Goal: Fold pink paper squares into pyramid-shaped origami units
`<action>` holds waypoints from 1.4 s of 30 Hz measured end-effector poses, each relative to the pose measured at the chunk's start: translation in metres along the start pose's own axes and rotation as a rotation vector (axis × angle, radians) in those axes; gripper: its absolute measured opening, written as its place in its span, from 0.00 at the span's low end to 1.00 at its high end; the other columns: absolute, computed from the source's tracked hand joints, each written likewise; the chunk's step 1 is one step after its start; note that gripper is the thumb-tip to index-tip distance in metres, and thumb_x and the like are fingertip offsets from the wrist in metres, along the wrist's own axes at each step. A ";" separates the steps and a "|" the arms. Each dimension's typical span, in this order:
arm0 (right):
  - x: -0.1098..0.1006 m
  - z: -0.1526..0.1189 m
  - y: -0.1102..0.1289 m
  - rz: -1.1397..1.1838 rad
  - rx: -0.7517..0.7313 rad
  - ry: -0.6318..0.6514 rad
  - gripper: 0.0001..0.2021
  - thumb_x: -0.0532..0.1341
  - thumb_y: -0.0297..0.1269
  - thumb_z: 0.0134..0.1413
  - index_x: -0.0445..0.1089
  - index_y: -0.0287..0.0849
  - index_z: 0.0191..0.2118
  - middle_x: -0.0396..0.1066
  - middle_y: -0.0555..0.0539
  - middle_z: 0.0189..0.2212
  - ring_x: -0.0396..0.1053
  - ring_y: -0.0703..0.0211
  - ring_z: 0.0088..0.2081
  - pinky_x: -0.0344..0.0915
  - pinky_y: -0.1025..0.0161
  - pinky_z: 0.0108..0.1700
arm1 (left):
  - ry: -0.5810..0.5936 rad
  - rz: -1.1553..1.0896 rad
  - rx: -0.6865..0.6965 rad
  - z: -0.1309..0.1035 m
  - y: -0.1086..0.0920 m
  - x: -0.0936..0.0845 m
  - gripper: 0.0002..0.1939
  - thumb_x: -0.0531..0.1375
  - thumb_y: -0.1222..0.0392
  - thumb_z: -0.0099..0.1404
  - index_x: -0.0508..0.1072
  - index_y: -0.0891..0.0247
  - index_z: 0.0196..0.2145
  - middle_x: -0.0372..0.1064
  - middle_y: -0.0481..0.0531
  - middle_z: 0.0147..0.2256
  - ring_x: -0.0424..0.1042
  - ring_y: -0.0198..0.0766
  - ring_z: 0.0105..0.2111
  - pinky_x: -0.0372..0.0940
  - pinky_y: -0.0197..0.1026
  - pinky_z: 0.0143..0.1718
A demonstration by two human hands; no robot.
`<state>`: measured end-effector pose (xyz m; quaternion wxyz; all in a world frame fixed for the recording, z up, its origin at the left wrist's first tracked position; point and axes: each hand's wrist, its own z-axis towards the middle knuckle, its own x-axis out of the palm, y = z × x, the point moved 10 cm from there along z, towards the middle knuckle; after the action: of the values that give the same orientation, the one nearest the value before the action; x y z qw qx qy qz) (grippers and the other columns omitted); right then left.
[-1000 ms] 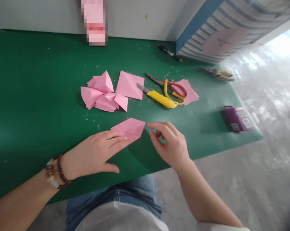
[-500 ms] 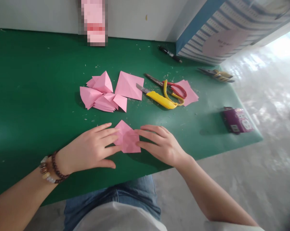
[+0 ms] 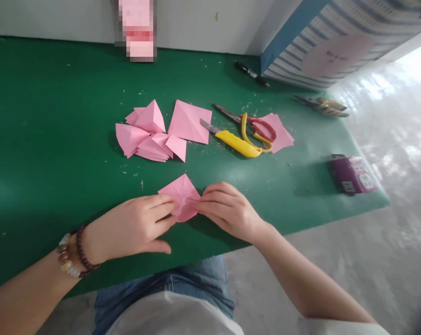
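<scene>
Creased pink sheet [image 3: 182, 188] lies on green tabletop [image 3: 57, 153] near the front edge, between the two hands. Left hand [image 3: 137, 228]: open, palm down, fingertips resting on the sheet's left part, thumb spread apart from it; beaded bracelet [image 3: 64, 260] at the wrist. Right hand [image 3: 234, 211]: fingers drawn together, gripping the sheet's right corner; near edge of sheet bowed. Beyond the left hand, a cluster of folded pink pieces [image 3: 140, 139]; just right of it, a square pink sheet [image 3: 187, 125] with the blade tip of a yellow-handled knife [image 3: 238, 145] across it. Scissors [image 3: 244, 125] alongside the knife, handles partly over further pink paper [image 3: 283, 136]. Farther back: black pen [image 3: 251, 74], pliers [image 3: 322, 107]. At right, purple box [image 3: 355, 174] near the table's edge
</scene>
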<state>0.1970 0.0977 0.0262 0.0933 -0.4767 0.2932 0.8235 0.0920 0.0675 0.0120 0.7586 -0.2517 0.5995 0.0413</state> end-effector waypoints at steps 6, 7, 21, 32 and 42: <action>0.005 0.010 -0.016 0.070 0.189 0.025 0.05 0.60 0.31 0.63 0.73 0.41 0.41 0.76 0.47 0.31 0.68 0.57 0.37 0.71 0.59 0.41 | 0.004 -0.039 -0.002 0.002 0.002 0.000 0.24 0.68 0.49 0.59 0.73 0.70 0.47 0.71 0.63 0.52 0.67 0.52 0.57 0.69 0.50 0.55; 0.006 0.011 -0.015 0.071 0.189 0.033 0.05 0.59 0.31 0.63 0.73 0.41 0.40 0.75 0.47 0.31 0.68 0.57 0.37 0.71 0.59 0.41 | 0.001 -0.041 -0.001 0.002 0.002 -0.001 0.25 0.68 0.50 0.59 0.73 0.70 0.47 0.71 0.63 0.52 0.67 0.52 0.56 0.69 0.50 0.56; 0.015 0.013 0.003 -0.195 0.033 0.128 0.11 0.54 0.28 0.65 0.74 0.38 0.41 0.74 0.44 0.33 0.68 0.55 0.39 0.69 0.60 0.39 | -0.002 -0.036 0.003 0.002 0.002 -0.003 0.24 0.68 0.53 0.59 0.73 0.70 0.48 0.74 0.59 0.47 0.70 0.49 0.53 0.67 0.48 0.57; 0.018 0.015 0.001 -0.202 0.045 0.153 0.12 0.52 0.29 0.67 0.74 0.39 0.41 0.74 0.44 0.33 0.67 0.57 0.37 0.66 0.61 0.36 | -0.011 -0.096 -0.027 0.002 0.005 -0.004 0.33 0.68 0.53 0.59 0.66 0.71 0.57 0.71 0.61 0.53 0.68 0.50 0.55 0.67 0.49 0.57; 0.020 0.016 -0.003 -0.180 0.077 0.153 0.12 0.53 0.30 0.67 0.74 0.39 0.40 0.74 0.45 0.33 0.67 0.57 0.37 0.66 0.61 0.37 | 0.032 -0.028 -0.046 0.002 0.002 0.003 0.31 0.69 0.52 0.58 0.69 0.69 0.55 0.72 0.59 0.51 0.69 0.50 0.53 0.68 0.50 0.55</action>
<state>0.1757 0.1066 0.0149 0.1627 -0.5585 0.2867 0.7612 0.0936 0.0692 0.0093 0.7433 -0.2781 0.6070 0.0406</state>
